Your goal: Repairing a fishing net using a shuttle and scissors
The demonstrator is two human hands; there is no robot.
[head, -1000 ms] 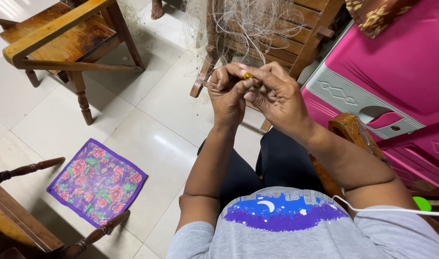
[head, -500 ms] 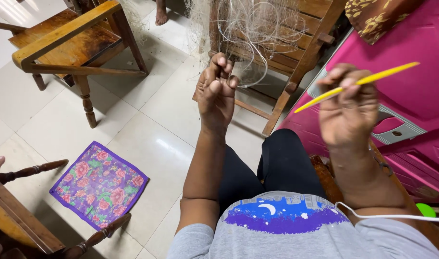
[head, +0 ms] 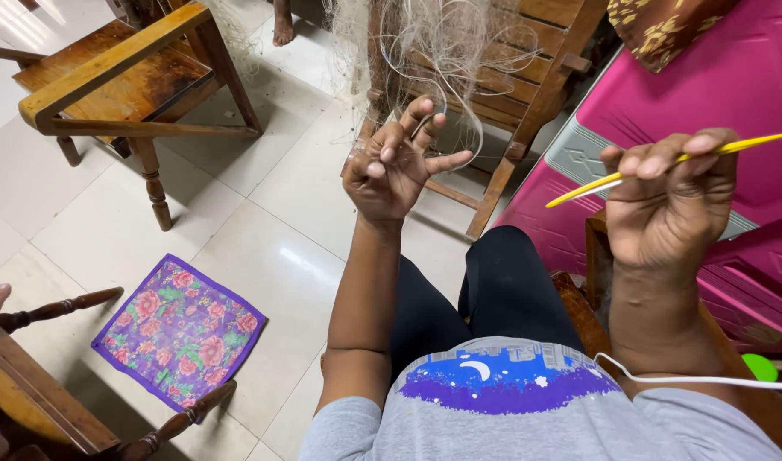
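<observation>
A yellow netting needle point(head: 664, 166) was held in the right hand point(head: 668, 209), pinched by closed fingers, its long axis lying almost level and rising slightly to the right, its tip aimed left. The left hand point(head: 395, 166) was raised farther out, partly curled with fingers spread, fine strands seemingly hooked around them. Just beyond it, touching the fingers, the pale fishing net point(head: 438, 51) was draped over a wooden chair point(head: 527, 94), up and left of the needle.
</observation>
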